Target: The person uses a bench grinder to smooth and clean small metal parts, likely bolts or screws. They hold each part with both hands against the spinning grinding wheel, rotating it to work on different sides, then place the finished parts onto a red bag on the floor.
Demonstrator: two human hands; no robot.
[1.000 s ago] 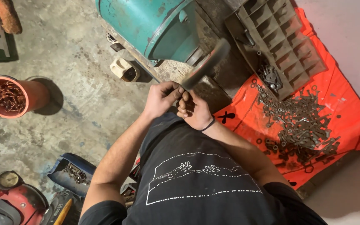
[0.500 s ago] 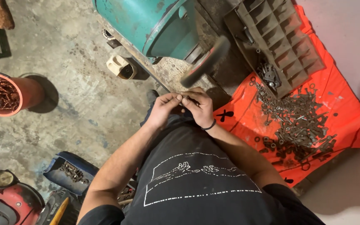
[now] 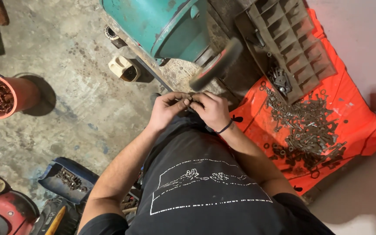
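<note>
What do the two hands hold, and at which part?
The left hand and right hand pinch one small dark piece between their fingertips; its kind and held part cannot be told.

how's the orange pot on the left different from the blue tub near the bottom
The orange pot is round and stands upright on the concrete floor; the blue tub is squarish and lies tilted. The orange pot holds reddish, coppery wire-like scraps; the blue tub holds a small heap of dark metal bits. The orange pot looks nearly full, the blue tub mostly bare inside. Both are open-topped, hold scrap and lie apart from the hands.
</note>
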